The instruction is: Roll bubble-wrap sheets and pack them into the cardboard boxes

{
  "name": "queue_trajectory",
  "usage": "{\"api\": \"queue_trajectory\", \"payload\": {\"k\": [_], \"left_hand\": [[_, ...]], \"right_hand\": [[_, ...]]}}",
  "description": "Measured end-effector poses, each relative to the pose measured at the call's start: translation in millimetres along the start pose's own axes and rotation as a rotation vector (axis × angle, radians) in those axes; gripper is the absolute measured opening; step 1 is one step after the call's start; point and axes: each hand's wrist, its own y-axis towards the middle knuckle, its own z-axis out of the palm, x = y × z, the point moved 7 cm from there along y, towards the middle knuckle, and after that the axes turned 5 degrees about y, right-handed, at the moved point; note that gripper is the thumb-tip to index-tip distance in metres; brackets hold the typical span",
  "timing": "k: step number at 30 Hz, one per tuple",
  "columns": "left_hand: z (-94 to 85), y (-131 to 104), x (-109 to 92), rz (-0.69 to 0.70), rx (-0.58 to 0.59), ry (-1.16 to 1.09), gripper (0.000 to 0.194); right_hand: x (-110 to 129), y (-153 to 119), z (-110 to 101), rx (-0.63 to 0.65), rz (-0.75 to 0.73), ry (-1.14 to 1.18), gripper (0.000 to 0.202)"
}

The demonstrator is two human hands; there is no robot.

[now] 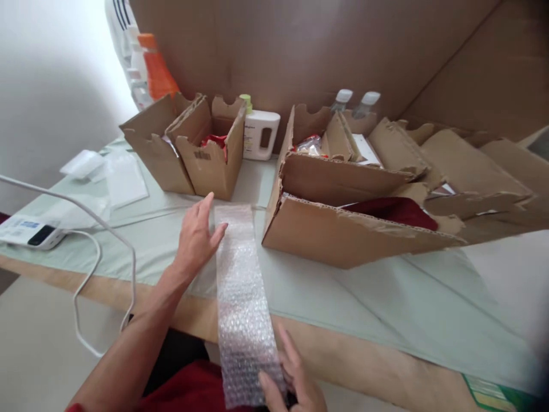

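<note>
In the head camera's view, a long bubble-wrap strip [242,286] is seen at center frame, its far end laid on the bench [355,360] and its near end carried past the front edge toward a red garment [193,386] at the bottom. The strip would, in all likelihood, be handled best if its far end were steadied under light, flat pressure and its near end drawn straight, without the bubbles being squeezed or the sheet twisted. A lower, flatter left palm would probably serve better than fingertips alone.

The strip is placed just right of the left hand [196,234], whose grip is spread, with the thumb tip brought to the sheet's left edge near the top; whether firm contact is made cannot be told. At bottom center, the lower right margin is pinched by the right hand [298,383], slightly blurred, with the thumb set over the sheet and the index finger extended alongside. The strip's upper part is flanked by a large cardboard bin [317,234] at right and a smaller cardboard bin [212,174] above and to the left.
</note>
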Motion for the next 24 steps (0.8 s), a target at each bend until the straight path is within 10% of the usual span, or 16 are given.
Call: {"api": "queue_trajectory", "payload": {"k": [5, 11, 18, 24], "left_hand": [[-31.4, -91.0, -11.1, 0.228, 0.291, -0.183, 0.056], [-66.4, -187.9, -20.0, 0.219, 0.579, -0.254, 0.080], [-43.2, -156.4, -16.5, -0.228, 0.327, -0.483, 0.038], [-13.7, -123.5, 4.8, -0.380, 0.325, -0.303, 0.061]], "right_hand": [[32.1, 11.2, 12.7, 0.219, -0.181, 0.075, 0.030], [29.2, 6.2, 11.9, 0.195, 0.193, 0.324, 0.030], [54.6, 21.5, 18.5, 0.140, 0.124, 0.732, 0.056], [59.9, 21.5, -4.4, -0.036, -0.142, 0.185, 0.026]]}}
